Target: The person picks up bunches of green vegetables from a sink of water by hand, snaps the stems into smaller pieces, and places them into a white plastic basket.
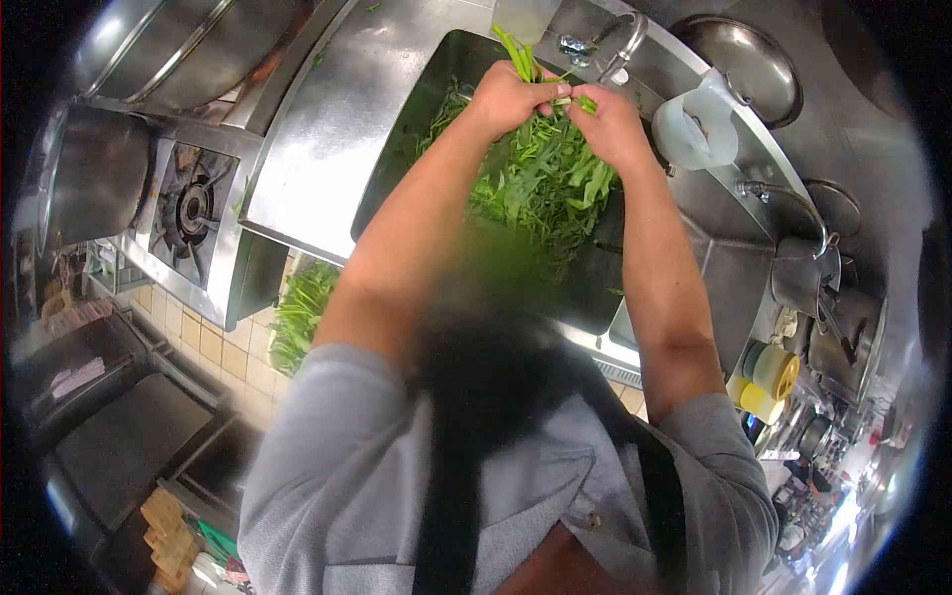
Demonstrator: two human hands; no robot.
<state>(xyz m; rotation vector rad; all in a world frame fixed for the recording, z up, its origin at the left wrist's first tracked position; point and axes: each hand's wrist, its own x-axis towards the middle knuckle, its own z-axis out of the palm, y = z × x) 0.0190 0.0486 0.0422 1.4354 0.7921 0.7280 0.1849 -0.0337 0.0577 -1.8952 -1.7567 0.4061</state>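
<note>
Over the sink, my left hand is closed around a small bunch of long green vegetable stems, which stick up past the knuckles. My right hand is closed beside it, thumb and fingers pinching part of the leafy greens; the two thumbs nearly meet. Below both hands, a heap of cut leafy greens fills much of a dark basin. A blurred dark patch near my chest hides the basin's near edge.
A chrome faucet and a translucent plastic pitcher are beyond my right hand. More greens stand low at the left, near a gas burner. A steel counter borders the basin. Yellow-lidded containers are at right.
</note>
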